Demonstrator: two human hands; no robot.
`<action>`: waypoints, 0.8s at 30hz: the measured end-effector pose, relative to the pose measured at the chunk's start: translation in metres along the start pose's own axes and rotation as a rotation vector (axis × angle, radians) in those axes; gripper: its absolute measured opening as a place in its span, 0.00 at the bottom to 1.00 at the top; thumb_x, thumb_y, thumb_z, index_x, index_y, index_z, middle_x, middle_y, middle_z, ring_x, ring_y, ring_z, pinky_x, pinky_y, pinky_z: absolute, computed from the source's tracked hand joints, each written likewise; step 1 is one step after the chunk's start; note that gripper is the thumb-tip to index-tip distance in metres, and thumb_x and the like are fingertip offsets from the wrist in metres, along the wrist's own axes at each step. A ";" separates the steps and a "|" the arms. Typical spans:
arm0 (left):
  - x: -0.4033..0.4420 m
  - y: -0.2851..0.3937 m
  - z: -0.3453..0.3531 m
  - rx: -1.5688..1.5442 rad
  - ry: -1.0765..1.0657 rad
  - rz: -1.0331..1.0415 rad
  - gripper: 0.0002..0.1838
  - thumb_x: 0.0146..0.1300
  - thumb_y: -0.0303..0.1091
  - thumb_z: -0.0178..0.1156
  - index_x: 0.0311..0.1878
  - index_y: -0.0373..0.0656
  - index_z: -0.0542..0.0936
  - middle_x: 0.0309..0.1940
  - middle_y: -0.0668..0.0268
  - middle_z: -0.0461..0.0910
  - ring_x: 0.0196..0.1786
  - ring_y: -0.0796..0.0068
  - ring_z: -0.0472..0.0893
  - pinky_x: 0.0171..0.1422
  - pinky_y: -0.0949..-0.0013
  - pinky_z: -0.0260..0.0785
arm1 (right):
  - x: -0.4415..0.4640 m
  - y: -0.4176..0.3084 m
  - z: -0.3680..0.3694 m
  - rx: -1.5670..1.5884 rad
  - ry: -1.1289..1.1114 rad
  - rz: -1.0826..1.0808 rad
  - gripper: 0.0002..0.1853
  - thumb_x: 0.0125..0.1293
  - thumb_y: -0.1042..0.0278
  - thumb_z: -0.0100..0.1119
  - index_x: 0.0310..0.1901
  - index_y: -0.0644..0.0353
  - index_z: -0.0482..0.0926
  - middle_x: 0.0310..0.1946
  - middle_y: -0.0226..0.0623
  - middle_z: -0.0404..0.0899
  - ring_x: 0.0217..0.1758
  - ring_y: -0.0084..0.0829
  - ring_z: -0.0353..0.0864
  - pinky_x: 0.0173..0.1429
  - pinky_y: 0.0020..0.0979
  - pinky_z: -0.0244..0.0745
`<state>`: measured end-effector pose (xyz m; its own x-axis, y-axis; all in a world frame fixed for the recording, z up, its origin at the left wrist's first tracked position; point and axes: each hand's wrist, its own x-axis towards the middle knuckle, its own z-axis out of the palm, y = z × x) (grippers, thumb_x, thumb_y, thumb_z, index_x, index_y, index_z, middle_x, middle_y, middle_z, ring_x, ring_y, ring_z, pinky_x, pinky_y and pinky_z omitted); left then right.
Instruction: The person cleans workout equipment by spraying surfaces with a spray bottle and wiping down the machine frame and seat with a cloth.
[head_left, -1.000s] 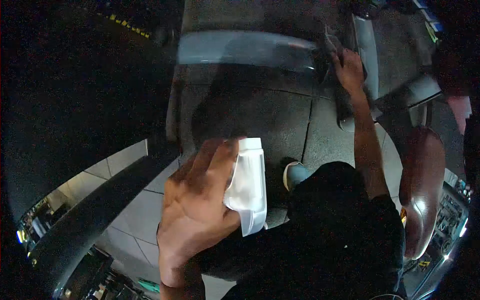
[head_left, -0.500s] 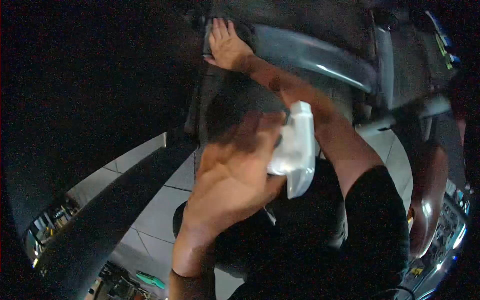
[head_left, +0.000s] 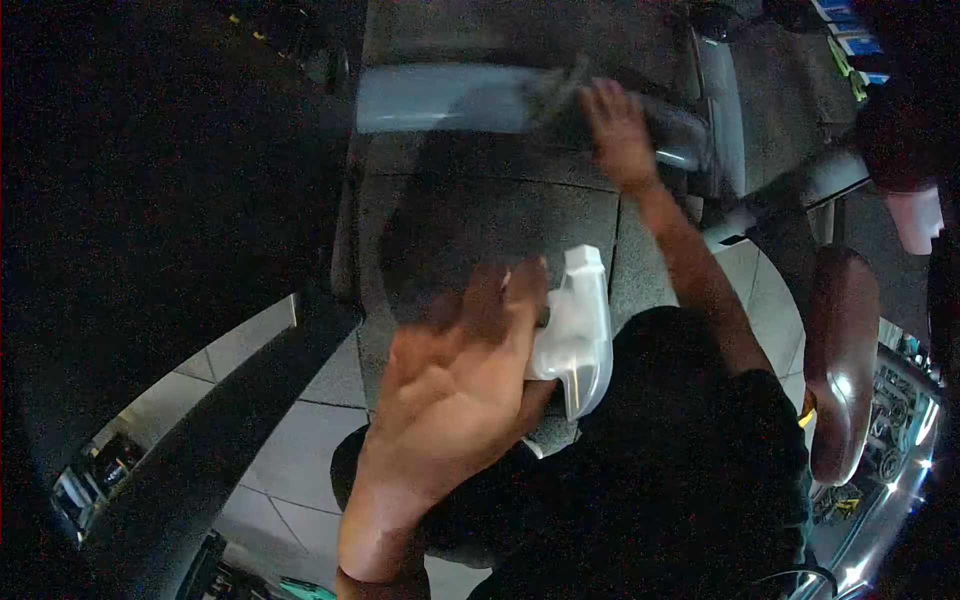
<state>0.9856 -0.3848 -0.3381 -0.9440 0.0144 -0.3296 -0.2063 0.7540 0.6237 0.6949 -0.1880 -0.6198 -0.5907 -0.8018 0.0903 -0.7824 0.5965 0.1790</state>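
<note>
My left hand [head_left: 455, 385] is wrapped round a white spray bottle head [head_left: 582, 330] with its nozzle end pointing up. The lower part of the bottle is hidden behind the hand. Farther up, my right hand [head_left: 622, 135] reaches out with its fingers stretched over a glossy grey curved strip [head_left: 440, 98]. A dark cloth [head_left: 560, 100], blurred by motion, lies at those fingertips on the strip. Whether the fingers pinch its edge is not clear.
A brown rounded pad [head_left: 843, 360] stands at the right. Dark panels frame the left side, above pale floor tiles [head_left: 290, 480]. A grey bar [head_left: 790, 200] slants across the right. Blue and green items [head_left: 850, 45] show at the upper right.
My right hand went from the strip's right part to its left end, then back to right of the middle, the cloth moving too. My left hand, still round the sprayer, has shifted right.
</note>
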 end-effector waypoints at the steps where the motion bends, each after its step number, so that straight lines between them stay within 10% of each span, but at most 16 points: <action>1: 0.000 0.002 0.001 -0.001 -0.078 -0.045 0.44 0.53 0.36 0.71 0.75 0.42 0.67 0.68 0.51 0.75 0.64 0.46 0.80 0.68 0.48 0.72 | -0.020 0.024 0.002 0.013 -0.084 0.086 0.60 0.50 0.62 0.82 0.82 0.55 0.54 0.83 0.43 0.53 0.86 0.48 0.51 0.87 0.56 0.44; 7: -0.004 0.003 0.004 0.050 -0.063 0.009 0.46 0.52 0.38 0.73 0.76 0.42 0.66 0.68 0.52 0.76 0.68 0.50 0.78 0.71 0.53 0.72 | -0.081 0.082 0.015 0.111 0.009 0.250 0.61 0.48 0.65 0.83 0.82 0.52 0.53 0.84 0.41 0.51 0.88 0.44 0.45 0.88 0.54 0.42; 12: 0.007 -0.009 0.008 -0.018 -0.149 0.033 0.47 0.52 0.38 0.74 0.76 0.41 0.66 0.65 0.50 0.77 0.68 0.49 0.78 0.72 0.52 0.71 | -0.037 0.039 0.028 0.059 0.056 0.159 0.48 0.61 0.74 0.63 0.82 0.55 0.54 0.84 0.45 0.52 0.88 0.45 0.47 0.87 0.56 0.41; 14: 0.011 -0.013 0.006 -0.020 -0.135 0.054 0.47 0.52 0.37 0.74 0.76 0.41 0.66 0.65 0.49 0.77 0.67 0.48 0.78 0.71 0.51 0.71 | 0.009 -0.018 0.011 0.135 0.158 -0.069 0.58 0.50 0.68 0.79 0.82 0.57 0.54 0.83 0.46 0.52 0.87 0.46 0.51 0.85 0.55 0.49; 16: 0.016 -0.013 0.003 -0.016 0.025 0.204 0.38 0.54 0.31 0.73 0.67 0.31 0.70 0.50 0.48 0.76 0.44 0.49 0.83 0.48 0.53 0.79 | 0.080 -0.091 -0.013 0.208 0.100 -0.246 0.52 0.57 0.60 0.75 0.81 0.60 0.57 0.80 0.52 0.57 0.83 0.50 0.58 0.82 0.56 0.57; 19: 0.021 -0.023 0.001 -0.071 0.072 0.215 0.37 0.55 0.31 0.72 0.67 0.31 0.70 0.50 0.46 0.78 0.44 0.47 0.84 0.45 0.55 0.79 | 0.154 -0.170 -0.001 -0.144 0.328 -0.257 0.51 0.61 0.52 0.73 0.79 0.66 0.57 0.76 0.56 0.61 0.79 0.52 0.62 0.78 0.57 0.63; 24: 0.007 -0.025 0.001 0.011 0.059 0.079 0.42 0.55 0.37 0.72 0.73 0.39 0.68 0.61 0.47 0.79 0.61 0.43 0.81 0.65 0.48 0.73 | 0.192 -0.172 -0.032 0.167 0.148 -0.287 0.55 0.51 0.30 0.78 0.67 0.72 0.75 0.59 0.57 0.80 0.65 0.46 0.80 0.67 0.52 0.75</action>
<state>0.9841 -0.4031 -0.3564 -0.9709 0.0352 -0.2371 -0.1283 0.7592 0.6381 0.7225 -0.4459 -0.6024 -0.3167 -0.9265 0.2030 -0.9408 0.3340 0.0568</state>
